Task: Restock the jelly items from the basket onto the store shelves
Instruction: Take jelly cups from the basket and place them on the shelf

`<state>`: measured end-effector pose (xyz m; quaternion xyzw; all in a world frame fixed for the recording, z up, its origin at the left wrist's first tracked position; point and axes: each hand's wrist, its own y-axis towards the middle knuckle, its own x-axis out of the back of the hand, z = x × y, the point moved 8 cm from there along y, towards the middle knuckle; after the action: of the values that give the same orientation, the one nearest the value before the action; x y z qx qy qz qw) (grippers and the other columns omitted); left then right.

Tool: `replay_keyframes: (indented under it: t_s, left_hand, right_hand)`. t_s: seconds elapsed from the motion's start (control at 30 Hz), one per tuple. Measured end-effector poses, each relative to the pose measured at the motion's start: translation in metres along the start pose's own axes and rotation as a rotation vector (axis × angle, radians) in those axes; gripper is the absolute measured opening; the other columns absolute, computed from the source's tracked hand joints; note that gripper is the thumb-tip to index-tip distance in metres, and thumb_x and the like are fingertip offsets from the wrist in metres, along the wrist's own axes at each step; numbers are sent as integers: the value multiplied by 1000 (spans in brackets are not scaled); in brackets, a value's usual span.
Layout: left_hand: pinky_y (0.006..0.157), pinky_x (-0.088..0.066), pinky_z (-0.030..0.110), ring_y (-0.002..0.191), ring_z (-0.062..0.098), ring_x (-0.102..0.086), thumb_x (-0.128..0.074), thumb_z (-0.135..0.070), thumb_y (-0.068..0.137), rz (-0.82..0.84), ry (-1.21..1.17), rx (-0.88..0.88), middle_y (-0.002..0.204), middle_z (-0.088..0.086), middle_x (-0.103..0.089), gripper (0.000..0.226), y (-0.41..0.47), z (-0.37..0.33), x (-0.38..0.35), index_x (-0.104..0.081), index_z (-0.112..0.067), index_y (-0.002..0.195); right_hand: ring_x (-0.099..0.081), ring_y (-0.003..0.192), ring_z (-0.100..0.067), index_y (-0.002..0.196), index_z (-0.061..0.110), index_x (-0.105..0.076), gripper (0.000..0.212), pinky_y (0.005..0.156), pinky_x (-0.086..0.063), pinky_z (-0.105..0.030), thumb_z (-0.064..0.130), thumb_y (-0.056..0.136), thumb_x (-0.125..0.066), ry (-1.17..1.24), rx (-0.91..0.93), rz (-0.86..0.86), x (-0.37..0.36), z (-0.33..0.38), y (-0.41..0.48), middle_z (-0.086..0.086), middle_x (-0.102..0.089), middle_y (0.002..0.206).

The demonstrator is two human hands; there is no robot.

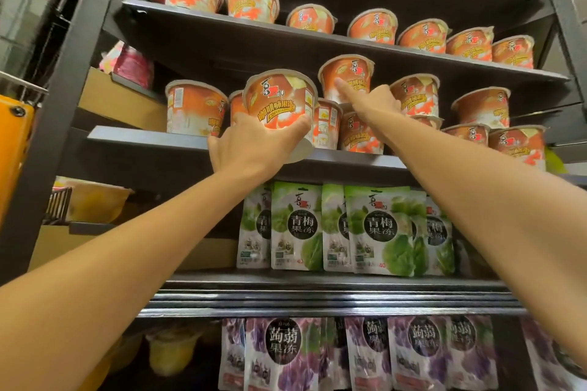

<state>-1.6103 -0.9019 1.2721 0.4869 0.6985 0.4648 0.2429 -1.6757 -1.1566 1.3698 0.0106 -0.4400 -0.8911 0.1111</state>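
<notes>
Before the front edge of the grey metal shelf board [143,136], the left hand [254,144] grips a round orange plastic jelly cup [279,101] from below. Its fingers and thumb curl around the lower part, and the cup is tilted. Further right, above the same board, the right hand [378,105] holds nothing. Its straight index finger touches a second orange jelly cup [347,74], which is stacked on other cups. Below the board stand flat green jelly pouches [295,225].

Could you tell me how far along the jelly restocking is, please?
Done: orange cups line two shelves. In hand: left hand grips another cup at the middle shelf; right hand touches a stacked cup. Left: unclear, the basket is out of view.
</notes>
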Motion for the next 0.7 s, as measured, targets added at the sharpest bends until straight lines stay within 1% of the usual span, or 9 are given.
replay_keyframes:
  t_s: [0.03,0.1,0.13,0.17,0.23,0.3,0.43,0.57,0.7]
  left_hand:
    - [107,-35,54,108,29,-56,-42,-94,63,12,-5,4,99,-1,-52,103,1,0,-1,-47,-11,124]
    - [108,-33,53,106,27,-54,-43,-93,63,19,-35,9,101,-1,-54,100,2,-1,-1,-49,-12,123]
    - [108,-32,52,103,26,-53,-44,-92,64,7,-46,2,101,-1,-54,98,2,-3,-1,-50,-12,121]
    - [108,-32,52,102,24,-52,-45,-91,65,-11,-49,-12,102,-1,-54,96,2,-7,0,-49,-12,119]
    - [107,-33,52,107,27,-53,-45,-91,66,-41,-48,-45,108,2,-56,97,3,-17,1,-48,-10,120]
    - [108,-32,49,116,30,-50,-45,-90,66,-68,-52,-67,113,5,-55,101,9,-30,0,-47,-7,124]
    - [108,-36,48,134,34,-40,-53,-86,67,-48,-99,-86,141,15,-46,115,38,-55,-7,-32,-2,142]
    - [100,-45,42,128,30,-47,-68,-73,68,-17,-219,-71,137,10,-49,106,69,-68,-14,-29,-8,141]
    - [109,-40,49,139,35,-35,-70,-71,69,-17,-94,-53,154,16,-27,113,90,-70,-8,-22,-8,149]
  right_hand:
    - [-39,135,-34,140,10,-37,100,109,-35,-53,83,73,-49,-47,47,-98,7,0,-8,-14,-47,143]
    - [-51,111,-25,110,14,-54,57,93,-42,-40,65,85,-50,-116,269,-372,24,6,-32,-8,-61,114]
    - [-54,94,-21,94,15,-56,39,81,-43,-36,54,89,-50,-116,377,-442,27,9,-46,-4,-62,97]
    - [-54,79,-19,82,14,-57,34,70,-43,-35,45,92,-48,-98,436,-421,25,9,-53,-2,-61,83]
    - [-54,60,-22,64,8,-60,46,55,-40,-33,37,95,-44,-41,420,-238,10,0,-49,-5,-59,64]
    - [-54,55,-26,61,1,-63,50,51,-39,-35,33,95,-44,-40,380,-137,2,-3,-44,-10,-59,58]
    - [-56,55,-26,58,6,-64,51,46,-31,-26,36,93,-44,-121,427,-139,-1,0,-46,-8,-61,57]
    - [-59,70,-30,63,11,-66,45,50,-32,-26,38,92,-44,-190,430,-114,-7,-2,-44,-10,-64,69]
    - [-59,66,-30,55,13,-61,44,53,-38,-29,35,92,-48,-129,455,-110,-6,-1,-45,-9,-61,63]
